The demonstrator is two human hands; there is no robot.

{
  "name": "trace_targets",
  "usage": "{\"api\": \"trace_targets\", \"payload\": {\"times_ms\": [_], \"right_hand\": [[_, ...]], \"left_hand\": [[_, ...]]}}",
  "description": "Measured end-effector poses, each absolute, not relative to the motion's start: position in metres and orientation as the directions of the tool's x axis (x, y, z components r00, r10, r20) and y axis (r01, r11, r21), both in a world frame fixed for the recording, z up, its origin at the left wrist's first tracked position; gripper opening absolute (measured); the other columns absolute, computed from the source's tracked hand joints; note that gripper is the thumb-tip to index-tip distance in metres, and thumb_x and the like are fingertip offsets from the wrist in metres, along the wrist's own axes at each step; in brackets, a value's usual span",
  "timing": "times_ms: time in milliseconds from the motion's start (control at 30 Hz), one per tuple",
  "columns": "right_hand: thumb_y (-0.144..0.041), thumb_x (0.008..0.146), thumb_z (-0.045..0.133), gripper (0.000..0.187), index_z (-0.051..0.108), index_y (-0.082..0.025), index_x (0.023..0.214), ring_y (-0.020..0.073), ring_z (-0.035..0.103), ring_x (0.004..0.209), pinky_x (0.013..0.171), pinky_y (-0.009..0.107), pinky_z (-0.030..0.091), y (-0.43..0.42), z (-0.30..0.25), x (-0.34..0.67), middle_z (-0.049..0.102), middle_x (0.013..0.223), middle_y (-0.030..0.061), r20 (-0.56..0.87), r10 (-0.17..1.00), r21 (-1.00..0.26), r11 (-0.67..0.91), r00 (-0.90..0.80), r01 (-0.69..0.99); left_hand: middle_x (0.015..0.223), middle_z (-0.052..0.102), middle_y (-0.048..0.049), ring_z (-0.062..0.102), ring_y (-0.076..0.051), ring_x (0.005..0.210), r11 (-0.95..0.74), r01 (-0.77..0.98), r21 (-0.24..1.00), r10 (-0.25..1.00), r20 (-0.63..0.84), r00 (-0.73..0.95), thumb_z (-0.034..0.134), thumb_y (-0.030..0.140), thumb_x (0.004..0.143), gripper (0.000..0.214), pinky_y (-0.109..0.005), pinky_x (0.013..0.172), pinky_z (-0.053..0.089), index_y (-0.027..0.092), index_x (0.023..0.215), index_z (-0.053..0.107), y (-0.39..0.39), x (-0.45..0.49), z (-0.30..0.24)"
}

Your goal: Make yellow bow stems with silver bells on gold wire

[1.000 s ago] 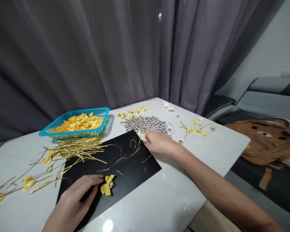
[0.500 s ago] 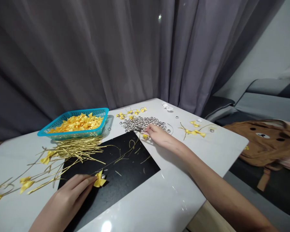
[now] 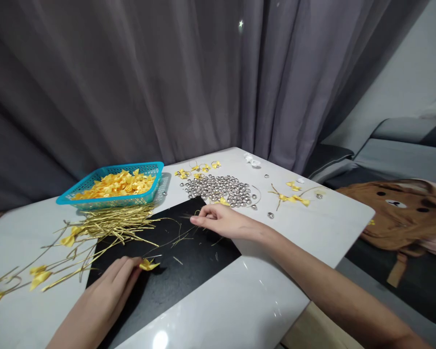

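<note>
Over the black mat (image 3: 189,271), my left hand (image 3: 109,286) pinches a yellow ribbon bow (image 3: 148,265) between thumb and fingertips. The bow is seen nearly edge-on. My right hand (image 3: 221,220) is closed above the mat's far right corner. From its fingertips a thin metal tool (image 3: 186,216), apparently tweezers, points left, blurred by motion. Beyond the right hand lies a spread of small round silver beads (image 3: 218,186). Another yellow bow (image 3: 224,201) sits at the near edge of the beads, partly behind the right hand. Bits of gold wire (image 3: 179,240) are scattered on the mat.
A blue basket (image 3: 160,169) full of yellow bows stands at the back left. In front lies a pile of gold twist ties (image 3: 119,220), with wired bows (image 3: 39,276) further left. More bows (image 3: 294,199) lie on the right. A brown bear-faced bag (image 3: 399,213) is beyond the table.
My right hand has moved back from the silver beads, left and nearer, over the mat with the tool. The bow in my left hand has tilted; the silver bead by it no longer shows.
</note>
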State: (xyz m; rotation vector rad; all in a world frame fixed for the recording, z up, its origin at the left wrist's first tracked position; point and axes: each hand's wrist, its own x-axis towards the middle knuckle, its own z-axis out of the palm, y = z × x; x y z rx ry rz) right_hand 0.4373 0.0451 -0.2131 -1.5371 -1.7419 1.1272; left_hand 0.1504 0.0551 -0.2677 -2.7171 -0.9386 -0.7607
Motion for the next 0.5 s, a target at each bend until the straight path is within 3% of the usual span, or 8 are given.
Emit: {"api": "trace_targets", "payload": {"times_ms": [100, 233, 333, 500], "right_hand": [[-0.048, 0.087, 0.054, 0.034, 0.050, -0.016, 0.075, 0.0072, 0.032, 0.053, 0.049, 0.021, 0.025, 0.040, -0.215, 0.431, 0.037, 0.058, -0.0064, -0.052, 0.965, -0.861, 0.087, -0.257, 0.501], [-0.040, 0.088, 0.056, 0.026, 0.050, -0.016, 0.079, 0.0078, 0.041, 0.057, 0.055, 0.020, 0.031, 0.030, -0.214, 0.424, 0.047, 0.063, -0.0048, 0.085, 0.902, -0.782, 0.324, -0.424, 0.532], [-0.038, 0.091, 0.055, 0.025, 0.049, -0.016, 0.081, 0.0085, 0.046, 0.059, 0.055, 0.020, 0.032, 0.024, -0.216, 0.415, 0.052, 0.067, -0.0029, 0.078, 0.848, -0.726, 0.409, -0.524, 0.553], [-0.044, 0.092, 0.052, 0.028, 0.050, -0.017, 0.084, 0.0111, 0.051, 0.061, 0.052, 0.021, 0.029, 0.017, -0.223, 0.401, 0.058, 0.073, 0.0006, 0.001, 0.829, -0.652, 0.424, -0.559, 0.628]], "left_hand": [[0.077, 0.070, -0.0018, 0.069, -0.014, 0.058, -0.791, 0.611, -0.008, 0.521, 0.513, 0.682, 0.036, 0.034, 0.096, 0.023, -0.018, 0.048, 0.049, 0.022, 0.090, 0.055, 0.051, 0.153, -0.263], [0.072, 0.068, 0.0013, 0.067, -0.014, 0.053, -0.790, 0.613, 0.003, 0.530, 0.507, 0.680, 0.037, 0.038, 0.095, 0.023, -0.018, 0.045, 0.046, 0.024, 0.087, 0.052, 0.047, 0.155, -0.258], [0.070, 0.068, 0.0021, 0.066, -0.013, 0.050, -0.770, 0.638, -0.010, 0.544, 0.512, 0.665, 0.036, 0.039, 0.096, 0.024, -0.019, 0.042, 0.043, 0.023, 0.085, 0.050, 0.045, 0.155, -0.257], [0.072, 0.069, 0.0012, 0.066, -0.013, 0.051, -0.760, 0.649, 0.016, 0.575, 0.483, 0.661, 0.035, 0.038, 0.096, 0.023, -0.018, 0.045, 0.044, 0.022, 0.089, 0.051, 0.045, 0.153, -0.259]]}}
